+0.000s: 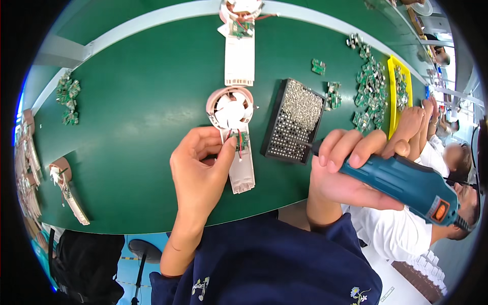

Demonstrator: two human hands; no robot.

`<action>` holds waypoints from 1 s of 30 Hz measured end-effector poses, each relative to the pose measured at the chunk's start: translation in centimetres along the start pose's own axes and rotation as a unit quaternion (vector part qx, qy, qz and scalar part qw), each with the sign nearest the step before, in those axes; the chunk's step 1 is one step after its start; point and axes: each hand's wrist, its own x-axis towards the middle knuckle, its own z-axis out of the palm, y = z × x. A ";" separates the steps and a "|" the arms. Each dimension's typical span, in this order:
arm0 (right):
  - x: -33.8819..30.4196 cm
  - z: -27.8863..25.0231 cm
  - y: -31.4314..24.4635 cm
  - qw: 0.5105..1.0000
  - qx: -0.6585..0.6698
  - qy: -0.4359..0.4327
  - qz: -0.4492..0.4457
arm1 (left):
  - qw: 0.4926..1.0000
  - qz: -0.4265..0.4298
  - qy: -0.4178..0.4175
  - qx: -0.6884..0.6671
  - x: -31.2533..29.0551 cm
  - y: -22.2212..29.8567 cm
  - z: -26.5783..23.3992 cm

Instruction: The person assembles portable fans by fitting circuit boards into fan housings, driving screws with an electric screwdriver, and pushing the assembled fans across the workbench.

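Black tray [276, 119] w/ screws [303, 104] (yellow bin [392, 96] w/ PCBs [401, 87])

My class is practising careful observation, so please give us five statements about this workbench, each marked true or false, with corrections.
1. The right hand holds a blue-green electric screwdriver. True.
2. The left hand is empty. False: it holds a white fan unit.
3. Small silvery parts are heaped at the far end of the black tray. True.
4. The yellow tray lies left of the black tray. False: it lies to the right.
5. The tabletop is white. False: it is green.
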 end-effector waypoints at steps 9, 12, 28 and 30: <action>-0.2 -0.7 2.9 0.999 -0.051 0.004 0.014 | 1.000 -0.007 0.006 -0.026 0.5 -0.3 0.8; -0.1 -0.4 2.5 0.998 -0.046 0.017 0.038 | 1.000 -0.008 0.005 -0.030 0.2 0.0 0.7; -0.1 -0.1 2.8 0.997 -0.042 0.032 0.064 | 0.999 -0.007 0.016 -0.030 0.0 0.0 0.8; 0.0 -0.2 2.9 0.997 -0.050 0.018 0.061 | 0.999 -0.005 0.017 -0.030 0.0 -0.1 0.8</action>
